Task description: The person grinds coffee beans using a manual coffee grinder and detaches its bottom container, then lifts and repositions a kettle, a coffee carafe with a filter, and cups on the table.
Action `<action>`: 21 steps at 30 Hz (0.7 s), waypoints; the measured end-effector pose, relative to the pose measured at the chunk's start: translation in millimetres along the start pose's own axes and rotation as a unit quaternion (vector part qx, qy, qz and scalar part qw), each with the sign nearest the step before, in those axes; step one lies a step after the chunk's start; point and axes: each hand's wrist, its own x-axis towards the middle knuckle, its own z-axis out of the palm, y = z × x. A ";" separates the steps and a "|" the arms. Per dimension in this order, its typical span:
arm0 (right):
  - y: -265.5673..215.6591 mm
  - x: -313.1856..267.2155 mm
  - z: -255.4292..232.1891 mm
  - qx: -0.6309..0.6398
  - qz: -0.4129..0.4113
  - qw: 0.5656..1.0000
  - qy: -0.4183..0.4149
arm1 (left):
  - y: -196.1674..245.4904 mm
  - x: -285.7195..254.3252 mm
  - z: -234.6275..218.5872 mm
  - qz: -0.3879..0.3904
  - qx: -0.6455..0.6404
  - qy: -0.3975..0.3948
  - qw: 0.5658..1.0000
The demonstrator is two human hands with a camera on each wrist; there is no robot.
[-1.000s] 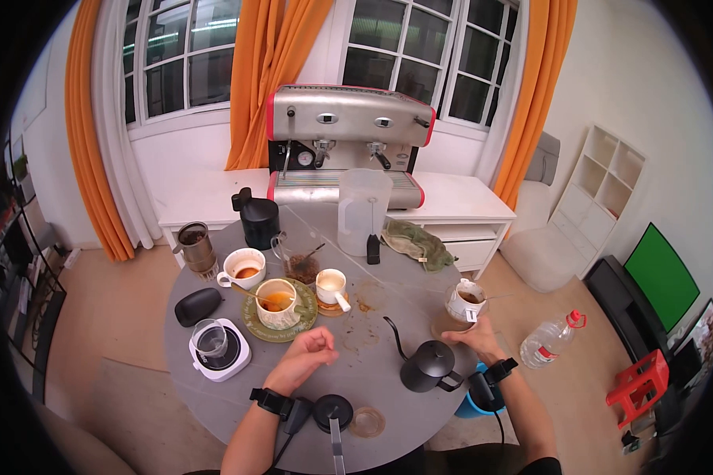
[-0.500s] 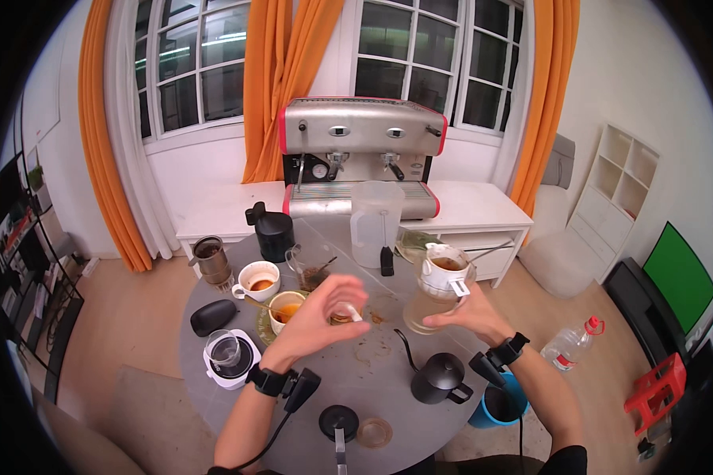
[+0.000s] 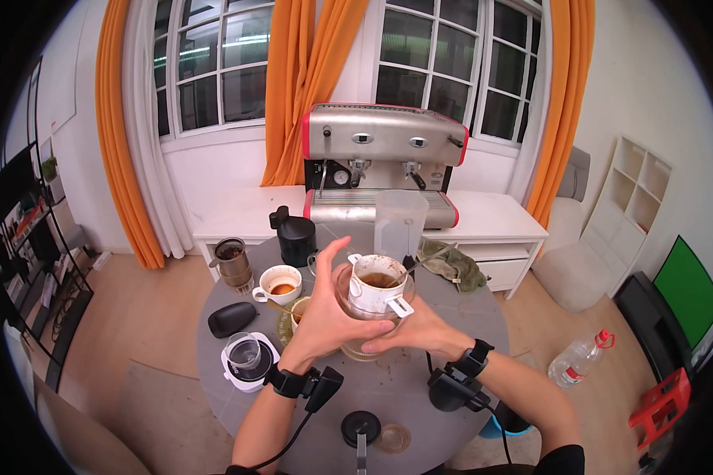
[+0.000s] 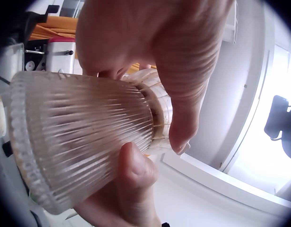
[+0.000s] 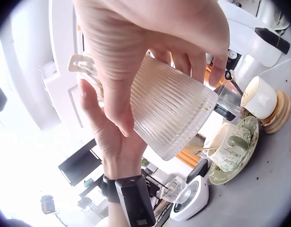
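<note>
Above the round table, both hands hold a ribbed glass vessel topped by a white ceramic cup with brown liquid inside and a thin metal stick leaning out. My left hand grips around the white cup from the left, its thumb across the front and one finger pointing up. From the right, my right hand holds the glass, with its thumb near the left thumb. In the right wrist view the right hand wraps the ribbed wall, while the left thumb lies against the white cup. The vessel hides part of the table behind it.
Left of the hands are a white cup, a black case, a white scale and a patterned cup on its saucer. A black lidded pot and a clear pitcher stand behind. A black lid lies in front.
The right hand has lifted the vessel with its cup from the table's right side and brought it left to the middle. The left hand has risen and taken hold of it.
</note>
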 end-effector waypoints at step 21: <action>26.6 39.5 -40.7 -0.647 -0.149 0.739 0.113 | 0.5 11.2 -36.5 0.081 -0.046 0.094 0.991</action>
